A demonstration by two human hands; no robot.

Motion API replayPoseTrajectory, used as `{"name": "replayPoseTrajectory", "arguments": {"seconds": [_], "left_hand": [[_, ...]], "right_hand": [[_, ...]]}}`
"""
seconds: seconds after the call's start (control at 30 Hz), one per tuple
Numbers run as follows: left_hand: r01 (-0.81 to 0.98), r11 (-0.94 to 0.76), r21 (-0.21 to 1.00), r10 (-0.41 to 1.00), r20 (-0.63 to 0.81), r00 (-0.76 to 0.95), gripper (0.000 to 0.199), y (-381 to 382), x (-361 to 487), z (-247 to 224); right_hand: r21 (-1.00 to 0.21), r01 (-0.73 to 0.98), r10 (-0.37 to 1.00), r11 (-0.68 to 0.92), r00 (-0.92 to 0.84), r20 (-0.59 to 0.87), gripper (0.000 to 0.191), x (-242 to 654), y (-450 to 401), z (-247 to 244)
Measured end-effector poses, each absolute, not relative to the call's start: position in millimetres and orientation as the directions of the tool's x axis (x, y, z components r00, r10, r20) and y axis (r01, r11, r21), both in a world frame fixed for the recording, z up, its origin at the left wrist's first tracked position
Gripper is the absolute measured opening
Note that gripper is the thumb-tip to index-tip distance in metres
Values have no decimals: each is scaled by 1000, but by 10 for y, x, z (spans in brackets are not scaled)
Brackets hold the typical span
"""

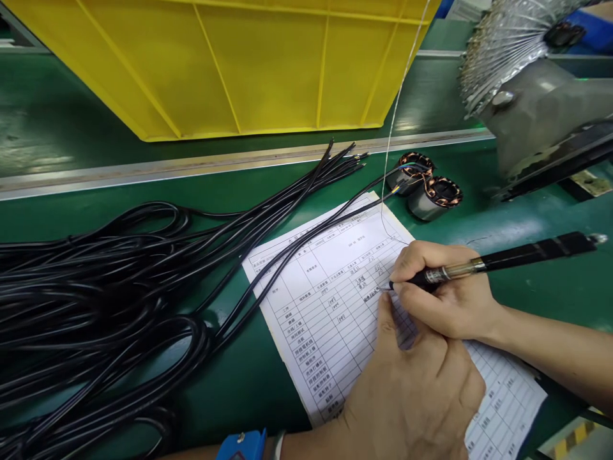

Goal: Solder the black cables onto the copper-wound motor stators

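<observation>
My right hand (445,294) grips a black pen (531,252) and holds its tip against a printed form (297,332). The form is a white sheet with a ruled table, partly filled in by handwriting. My left hand (416,396) lies on the sheet just below, index finger stretched out near the pen tip. Its other fingers are partly hidden. A blue wrist strap (242,445) is on my left wrist. Two black cables (292,249) cross the form's upper part. They run to two motor stators (435,197) with copper windings, beyond the sheet.
Coiled black cables (96,287) cover the left of the green bench. A yellow crate (268,70) stands behind a metal edge strip (191,160). A thin pale cord (395,115) hangs down to the form. At the upper right is a silver flexible duct (502,45) on a grey fitting.
</observation>
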State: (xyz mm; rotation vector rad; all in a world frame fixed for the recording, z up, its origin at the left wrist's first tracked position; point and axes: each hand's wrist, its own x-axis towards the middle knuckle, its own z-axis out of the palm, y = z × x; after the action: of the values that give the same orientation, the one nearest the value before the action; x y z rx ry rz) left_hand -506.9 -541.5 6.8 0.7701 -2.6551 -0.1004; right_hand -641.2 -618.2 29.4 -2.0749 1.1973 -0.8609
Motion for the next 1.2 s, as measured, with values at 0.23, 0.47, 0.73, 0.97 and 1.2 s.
{"name": "replayPoseTrajectory", "arguments": {"seconds": [0.23,0.47,0.73,0.97,1.2], "left_hand": [[-523,823,222,-567,378,-732,31,-5431,-5101,99],[-526,823,213,-566,389,-727,30,-5427,-5091,93],[-519,829,208,-556,417,-720,30,-5418,-5100,65],[-511,836,203,-547,400,-735,30,-5424,-5078,81],[-518,835,184,-546,395,-739,32,-5440,-5068,74]], "right_hand": [[-739,-530,-893,-416,393,220,12,-6415,-6183,300],[-750,-521,-896,-408,388,218,12,-6413,-6178,304],[-759,-509,-896,-406,385,222,12,-6421,-6176,293],[-765,-510,-901,-393,379,211,13,-6436,-6178,296],[-775,-503,-903,-382,380,199,12,-6445,-6194,295]]}}
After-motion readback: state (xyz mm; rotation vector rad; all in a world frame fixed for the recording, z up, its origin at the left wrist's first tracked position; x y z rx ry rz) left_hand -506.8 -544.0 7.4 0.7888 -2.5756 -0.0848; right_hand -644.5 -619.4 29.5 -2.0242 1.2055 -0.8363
